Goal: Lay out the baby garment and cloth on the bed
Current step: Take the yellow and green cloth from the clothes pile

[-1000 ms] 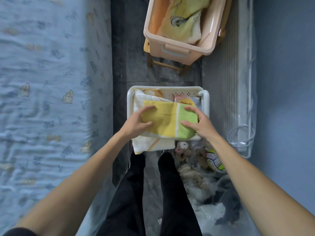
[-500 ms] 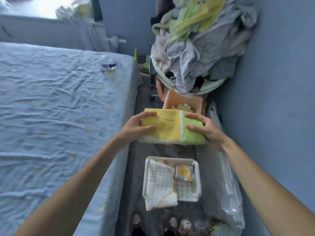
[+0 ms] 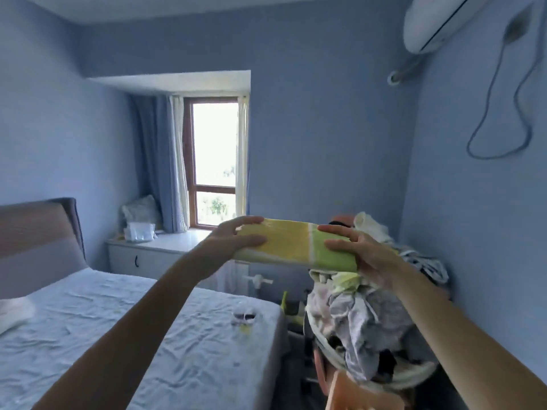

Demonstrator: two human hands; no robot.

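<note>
A folded yellow and green cloth point(image 3: 293, 244) is held up at chest height in the middle of the view. My left hand point(image 3: 233, 241) grips its yellow end, thumb on top. My right hand point(image 3: 358, 250) grips its green end. The bed point(image 3: 88, 329), covered with a wrinkled pale blue sheet, lies below and to the left of the cloth. The cloth hangs over the gap between the bed and a heap of clothes. No separate baby garment can be told apart from here.
A chair piled with crumpled laundry point(image 3: 361, 315) stands right of the bed. A small dark and clear object point(image 3: 244, 316) lies near the bed's right edge. A white bedside cabinet point(image 3: 154, 255) and a window point(image 3: 216, 161) are behind. A peach bin corner point(image 3: 358, 392) shows at the bottom.
Both hands have lifted the folded cloth out of the white basket on the floor up to chest height. The view has swung up from the floor to the room.
</note>
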